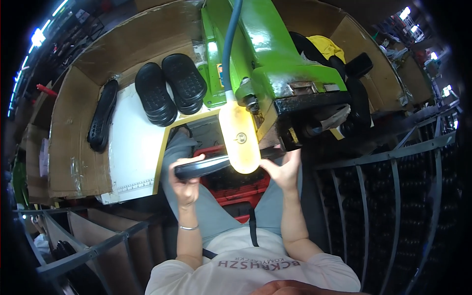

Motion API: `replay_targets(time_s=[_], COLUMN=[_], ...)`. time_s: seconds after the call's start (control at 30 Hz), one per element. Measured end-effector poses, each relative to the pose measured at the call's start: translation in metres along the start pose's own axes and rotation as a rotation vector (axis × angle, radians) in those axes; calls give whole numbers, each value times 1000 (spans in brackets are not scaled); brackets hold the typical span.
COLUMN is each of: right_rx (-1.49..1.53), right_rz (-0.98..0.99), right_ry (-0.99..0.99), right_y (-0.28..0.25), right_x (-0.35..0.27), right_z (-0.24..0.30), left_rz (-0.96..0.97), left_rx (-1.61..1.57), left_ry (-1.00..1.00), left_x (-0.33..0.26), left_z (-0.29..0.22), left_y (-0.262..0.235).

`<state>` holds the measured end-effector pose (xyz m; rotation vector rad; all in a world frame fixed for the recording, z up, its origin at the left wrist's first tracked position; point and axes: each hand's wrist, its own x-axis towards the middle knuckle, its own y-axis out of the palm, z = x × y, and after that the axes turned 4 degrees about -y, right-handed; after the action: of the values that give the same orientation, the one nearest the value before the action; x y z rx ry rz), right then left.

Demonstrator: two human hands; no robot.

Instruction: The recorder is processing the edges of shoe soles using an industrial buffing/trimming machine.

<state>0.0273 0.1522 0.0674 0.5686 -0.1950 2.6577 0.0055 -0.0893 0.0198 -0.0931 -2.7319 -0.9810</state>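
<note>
A long black shoe sole (202, 168) is held level between my hands, just below the front of a green machine (305, 76). My left hand (186, 183) grips its left end, thumb on top and fingers underneath. At the other end, my right hand (284, 172) holds the sole near the machine's dark working head (293, 135). A yellow lamp (239, 140) on a grey-blue flexible neck (231, 46) hangs in front and hides the sole's middle. Part of the right end is lost in shadow.
Two stacks of black soles (155, 93) and a lone sole (103, 115) rest on the white tabletop (130, 167) at left. More soles (360, 101) and a yellow cloth (326, 47) lie at right. Cardboard walls (73, 132) surround the table; metal racks (364, 206) flank me.
</note>
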Motion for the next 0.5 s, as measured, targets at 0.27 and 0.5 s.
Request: replay_targets(time_s=[0.27, 0.5], right_rx=[-159, 76], right_rz=[230, 236], right_ry=[183, 288], right_y=[14, 16], right_x=[-39, -45], right_z=[-60, -53], left_rz=[-86, 83], left_rx=[770, 1079], left_ry=[821, 1044], left_x=[15, 134], left_z=[-122, -40], left_y=[1, 40])
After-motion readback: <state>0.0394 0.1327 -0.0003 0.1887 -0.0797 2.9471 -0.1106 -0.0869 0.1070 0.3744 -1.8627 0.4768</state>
